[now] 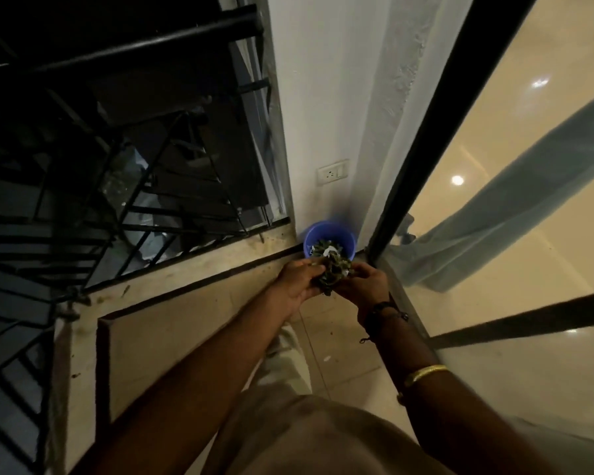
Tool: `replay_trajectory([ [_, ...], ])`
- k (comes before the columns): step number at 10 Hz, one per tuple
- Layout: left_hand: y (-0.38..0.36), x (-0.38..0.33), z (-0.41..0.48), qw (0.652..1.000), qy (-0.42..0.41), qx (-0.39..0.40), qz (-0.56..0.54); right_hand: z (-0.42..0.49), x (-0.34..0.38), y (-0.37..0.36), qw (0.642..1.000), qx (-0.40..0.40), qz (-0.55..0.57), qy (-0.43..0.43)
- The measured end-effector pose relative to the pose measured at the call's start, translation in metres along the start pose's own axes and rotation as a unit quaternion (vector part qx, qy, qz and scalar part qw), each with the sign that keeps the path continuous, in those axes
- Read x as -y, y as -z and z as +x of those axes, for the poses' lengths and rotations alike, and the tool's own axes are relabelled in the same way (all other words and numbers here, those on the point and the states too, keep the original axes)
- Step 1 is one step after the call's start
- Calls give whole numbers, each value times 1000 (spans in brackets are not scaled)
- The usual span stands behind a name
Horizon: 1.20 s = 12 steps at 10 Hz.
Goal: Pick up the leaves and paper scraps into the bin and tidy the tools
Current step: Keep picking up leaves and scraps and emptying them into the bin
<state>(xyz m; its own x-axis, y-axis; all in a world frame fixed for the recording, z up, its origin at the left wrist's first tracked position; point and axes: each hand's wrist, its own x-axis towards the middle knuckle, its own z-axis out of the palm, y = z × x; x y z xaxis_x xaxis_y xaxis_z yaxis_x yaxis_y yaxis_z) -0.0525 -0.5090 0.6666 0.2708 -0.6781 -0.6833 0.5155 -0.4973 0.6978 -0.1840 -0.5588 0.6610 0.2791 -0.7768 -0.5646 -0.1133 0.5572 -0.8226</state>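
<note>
Both my hands are out in front. Left hand (297, 282) and right hand (360, 282) cup one bunch of leaves and paper scraps (333, 274) between them, fingers (318, 269) curled in round it from either side.

The bunch is a rough ball with no clear long axis, and it sits at the near rim of the blue bin (323, 233). The bin stands mouth up in the floor corner where the white wall meets the black door frame (422, 132), with more leaves and paper inside.

- Wall socket (333, 172) above the bin; any marking is too small to read.
- Black railing (172, 214) along the left floor edge.
- Glass door and grey curtain (494, 214) on the right.
- One pale scrap (327, 358) on the floor tiles by my leg.
- Gold bangle (424, 373) and black thread band (381, 313) on the right arm.
</note>
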Motion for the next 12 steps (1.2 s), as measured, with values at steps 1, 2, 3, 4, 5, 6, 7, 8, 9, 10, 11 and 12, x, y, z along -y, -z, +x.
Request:
replay_trajectory([
  [1, 11, -27, 51, 999, 15, -1, 37, 46, 10, -21, 1000, -13, 4, -9],
  [2, 23, -49, 106, 996, 55, 9, 64, 95, 16, -41, 998, -41, 27, -40],
  [3, 35, -68, 168, 993, 87, 23, 79, 150, 11, -57, 993, -75, 58, -66],
  [4, 39, -79, 229, 988, 109, 39, 100, 210, -1, -66, 990, -98, 57, -87],
  [5, 41, -77, 288, 982, 137, 49, 122, 266, -15, -66, 987, -108, 42, -112],
  [6, 33, -67, 345, 977, 158, 51, 134, 321, -37, -59, 984, -116, 48, -124],
  [7, 22, -49, 402, 975, 175, 32, 135, 381, -71, -51, 981, -139, 5, -138],
  [8, 15, -32, 453, 971, 188, -10, 147, 441, -114, -32, 975, -148, -54, -156],
  [9, 15, -25, 479, 975, 157, -41, 152, 466, -130, -22, 970, -157, -57, -177],
  [10, -2, -58, 445, 974, 187, -63, 115, 439, -82, -29, 968, -176, 22, -180],
  [11, -9, -75, 424, 976, 177, -40, 124, 408, -48, -31, 963, -197, 49, -176],
  [12, -30, -107, 383, 974, 169, -51, 140, 370, -4, -32, 962, -210, 89, -152],
])
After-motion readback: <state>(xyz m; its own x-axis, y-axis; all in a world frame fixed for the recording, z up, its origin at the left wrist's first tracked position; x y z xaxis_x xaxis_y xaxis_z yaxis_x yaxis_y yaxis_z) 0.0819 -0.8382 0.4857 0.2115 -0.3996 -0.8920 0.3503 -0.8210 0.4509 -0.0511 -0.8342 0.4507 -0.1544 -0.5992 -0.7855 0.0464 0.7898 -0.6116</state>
